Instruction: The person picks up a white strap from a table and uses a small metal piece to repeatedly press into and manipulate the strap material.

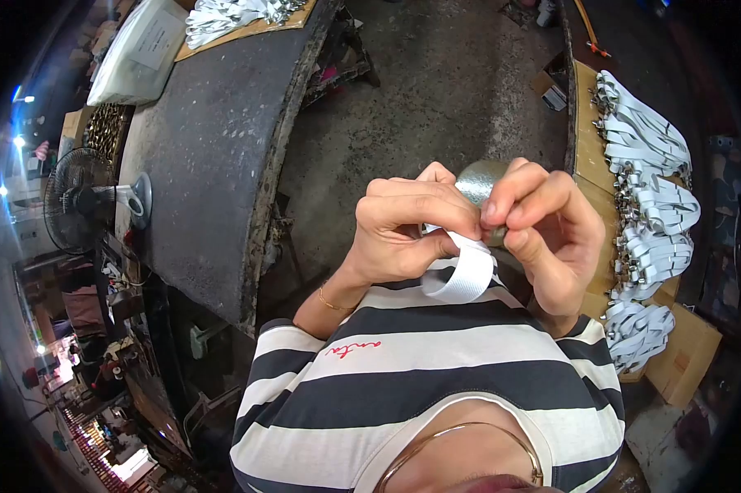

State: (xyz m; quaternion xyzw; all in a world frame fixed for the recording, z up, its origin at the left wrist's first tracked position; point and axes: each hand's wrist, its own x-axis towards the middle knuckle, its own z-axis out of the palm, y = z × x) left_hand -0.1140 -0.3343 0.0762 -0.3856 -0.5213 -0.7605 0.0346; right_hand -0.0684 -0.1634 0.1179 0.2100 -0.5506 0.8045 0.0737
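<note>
My left hand (pixel 411 226) is closed on a white woven strap (pixel 467 278), pinched between thumb and forefinger. The strap curls in a loop below the fingers, in front of my striped shirt. Close against it, my right hand (pixel 555 234) is closed, with thumb and fingertips pinched at the strap's upper end. What those fingertips grip is too small and too covered to make out. Between and behind the two hands shows a round silver-grey, dimpled surface (pixel 479 182), partly hidden by the fingers.
White straps with metal fittings (pixel 646 205) lie in several bundles on cardboard at the right. A dark worktable (pixel 206 164) stands at the left, with a white sack (pixel 140 53), a fan (pixel 79 200) and more white straps (pixel 239 18). Bare floor (pixel 436 90) runs between.
</note>
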